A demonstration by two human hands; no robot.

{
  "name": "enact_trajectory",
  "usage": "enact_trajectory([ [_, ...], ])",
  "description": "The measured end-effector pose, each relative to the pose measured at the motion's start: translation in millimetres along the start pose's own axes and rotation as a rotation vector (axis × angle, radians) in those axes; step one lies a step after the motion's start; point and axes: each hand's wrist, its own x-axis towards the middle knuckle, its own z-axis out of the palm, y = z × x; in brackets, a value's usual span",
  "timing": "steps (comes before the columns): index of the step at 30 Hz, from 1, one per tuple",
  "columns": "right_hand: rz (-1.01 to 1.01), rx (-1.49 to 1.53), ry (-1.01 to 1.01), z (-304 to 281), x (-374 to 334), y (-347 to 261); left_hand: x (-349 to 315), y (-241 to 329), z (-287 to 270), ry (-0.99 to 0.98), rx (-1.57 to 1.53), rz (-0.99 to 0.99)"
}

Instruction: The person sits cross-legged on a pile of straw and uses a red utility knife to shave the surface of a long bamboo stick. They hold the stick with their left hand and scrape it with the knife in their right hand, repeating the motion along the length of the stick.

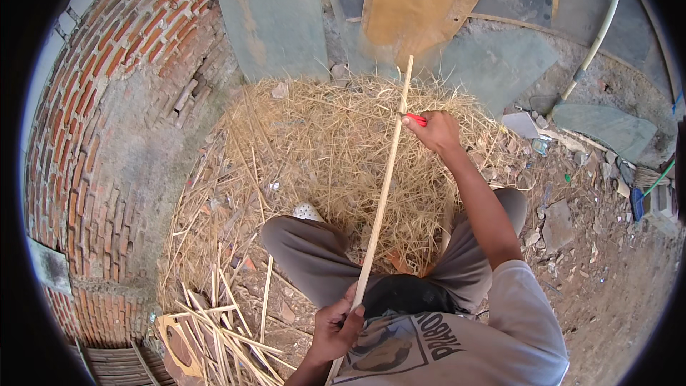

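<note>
Pointing away, slanting rightward, long pale strip [384, 204], left grip [337, 330] closed around it, right grip [437, 131] clasping red tool [417, 121]

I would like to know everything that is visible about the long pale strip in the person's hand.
The long pale strip is narrow, light yellow-tan, and looks like bamboo or wood. It appears nearly straight and slants from the picture's lower edge upward and slightly right, passing above the straw-like litter. The left hand grips its lower part; near its upper end, the right hand holds a small red tool at it.
</note>
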Motion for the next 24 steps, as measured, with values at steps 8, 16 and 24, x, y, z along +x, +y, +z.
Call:
enact_trajectory([
  [8, 0.087, 0.242, -0.049, -27, -15, -11, -12, 0, -7, 0.152, 0.008, -0.004],
  [16, -0.869, 0.436, 0.032, 1, -132, -93, 11, 1, -11, 0.199, -0.093, 0.039],
  [24, -0.642, 0.226, 0.107, 12, -91, -63, 15, 1, -4, 0.187, -0.054, 0.004],
])
